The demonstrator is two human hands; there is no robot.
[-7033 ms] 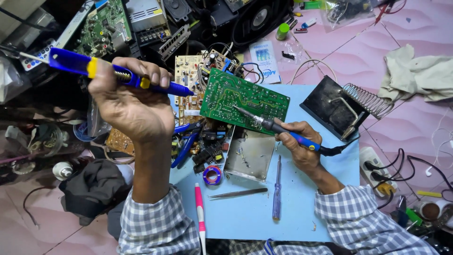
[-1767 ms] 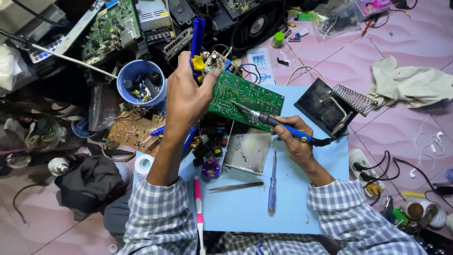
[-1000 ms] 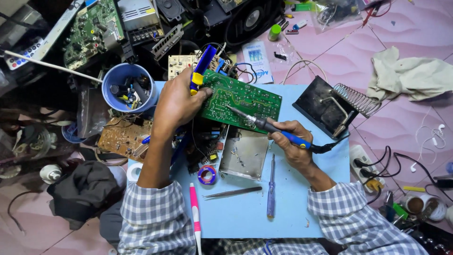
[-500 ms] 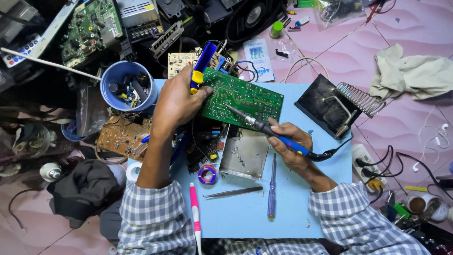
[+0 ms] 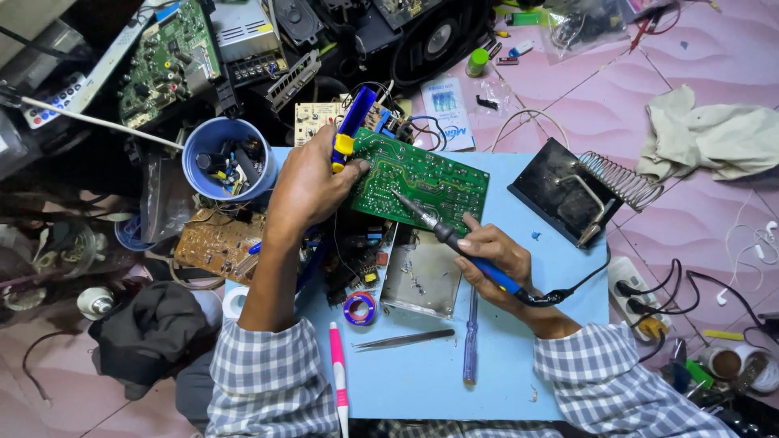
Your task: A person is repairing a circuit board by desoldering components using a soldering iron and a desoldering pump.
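Head view: looks straight down on a light blue counter [image 5: 519, 357] crowded with electronics repair gear.
Nearest edge: a pink-and-white pen [image 5: 338, 381], metal tweezers [image 5: 403, 339] and a blue-handled screwdriver [image 5: 471, 341] lie loose between the two checked sleeves.
Mid counter: a small solder spool [image 5: 359, 307] sits beside a bare metal plate [image 5: 421, 272].
Right hand [image 5: 492, 258]: grip clamped around the blue handle of a soldering iron [image 5: 454, 243], held like a pen, its tip resting on the board.
Green circuit board [image 5: 418, 178]: lies tilted at the counter's far left part, solder side up, between both hands.
Left hand [image 5: 307, 191]: grip closed on a blue-and-yellow desoldering pump [image 5: 350, 130], fingertips also touching the board's left edge; the pump's nozzle end is hidden by the hand, so how close it sits to the iron tip cannot be told.
Right of board: a black iron stand with a coil holder [image 5: 580, 191]; the iron's cord runs toward a power strip [image 5: 641, 296].
Far left: a blue cup of parts [image 5: 199, 150] and a brown board [image 5: 219, 243].
Risk, heat: the hot tip lingering on one spot could lift a copper pad.
Risk, slip: the board is only steadied by fingertips, so it may shift and smear solder across tracks.
Risk, cord: it crosses the counter edge and could snag the wrist, dragging the tip toward the fingers.
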